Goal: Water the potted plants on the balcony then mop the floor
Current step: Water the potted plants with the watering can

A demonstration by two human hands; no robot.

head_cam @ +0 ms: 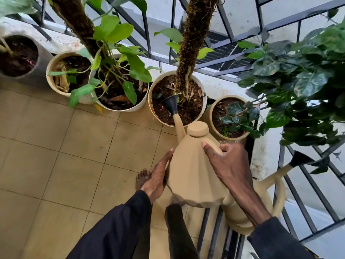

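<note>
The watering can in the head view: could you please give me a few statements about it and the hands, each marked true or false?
1. The black rose of the watering can is over the soil of the white pot with the mossy pole. True.
2. The right hand grips the can's handle. True.
3. The left hand is curled round the spout. False: it lies with straight fingers against the can's side.
4. The can's filler opening is uncovered. False: a tan cap sits on it.
5. A second watering can stands at the right. True.
</note>
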